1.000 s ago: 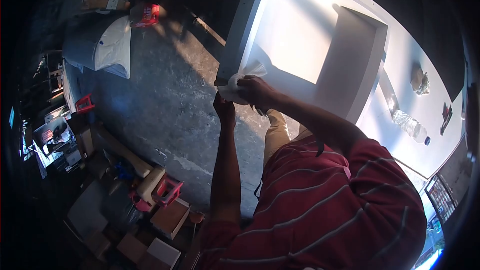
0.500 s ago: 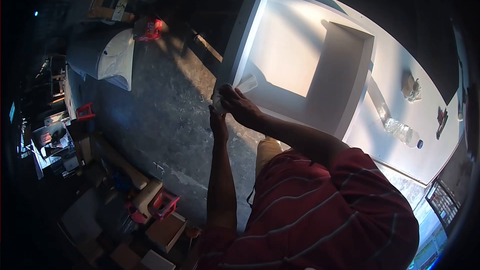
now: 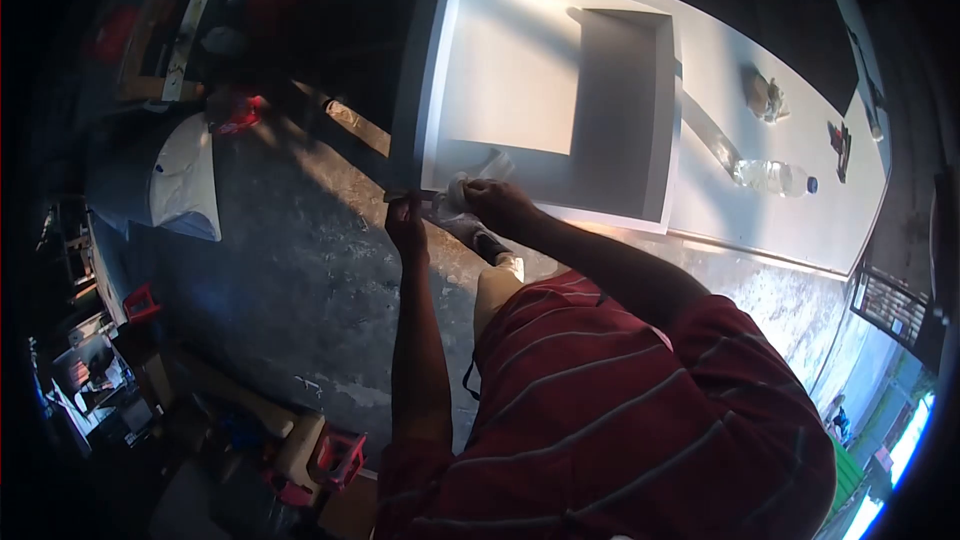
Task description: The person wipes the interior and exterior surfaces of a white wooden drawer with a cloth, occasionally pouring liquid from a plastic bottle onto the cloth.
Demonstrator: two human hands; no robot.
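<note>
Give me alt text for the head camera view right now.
The right hand holds a whitish bundle, the left hand close beside it, at the near-left corner of a shallow white box. To the right, a clear bottle lies on a white surface.

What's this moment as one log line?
left hand: near corner of white open box, grip unclear | right hand: holding pale bundle | bottle: lying on white panel

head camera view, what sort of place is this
Probably a workshop, going by the open white box, the large white table and the rough, patchy floor.
</note>
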